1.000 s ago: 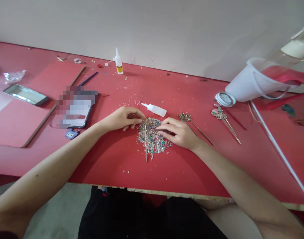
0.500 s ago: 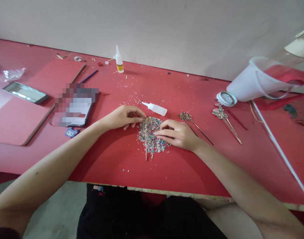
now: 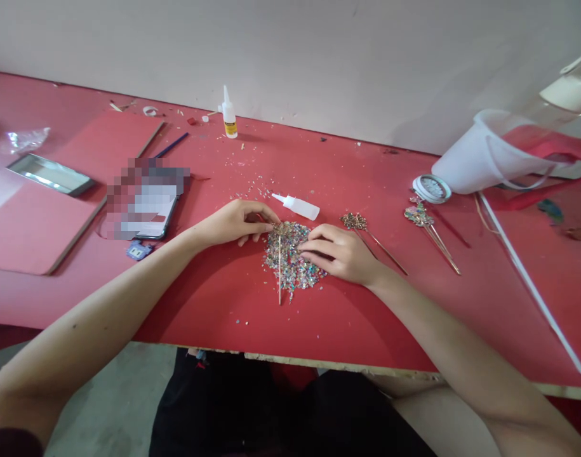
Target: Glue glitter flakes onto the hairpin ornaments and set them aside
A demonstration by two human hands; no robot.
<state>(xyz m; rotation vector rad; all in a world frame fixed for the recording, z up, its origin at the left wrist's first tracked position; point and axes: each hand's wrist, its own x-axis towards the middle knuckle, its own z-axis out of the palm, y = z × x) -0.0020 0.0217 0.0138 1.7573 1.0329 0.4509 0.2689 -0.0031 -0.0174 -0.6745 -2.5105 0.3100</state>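
Note:
My left hand (image 3: 247, 222) is closed on the ornate top of a gold hairpin (image 3: 279, 273), pinching it between thumb and fingertips. The pin's straight stem points toward me across a pile of shiny multicoloured chips (image 3: 307, 277) on the red tabletop. At the pile's right side, my right hand (image 3: 340, 254) has its bent fingers drawn together, tips down at the chips; whatever they pinch is too small to make out. Just behind the pile lies a white nozzle bottle (image 3: 302, 207) on its side. Another gold hairpin (image 3: 354, 221) rests right of my right hand.
A chip-covered hairpin (image 3: 418, 216) lies farther right, near a small round container (image 3: 432, 189) and a white bucket (image 3: 478, 152). An upright glue bottle (image 3: 230, 120) stands by the wall. To the left are a phone (image 3: 152, 209), red boards (image 3: 37, 228) and a glass-topped box (image 3: 52, 174).
My right hand has shifted very slightly to the right over the chips. My left hand keeps hold of the hairpin, and the view has tilted a little.

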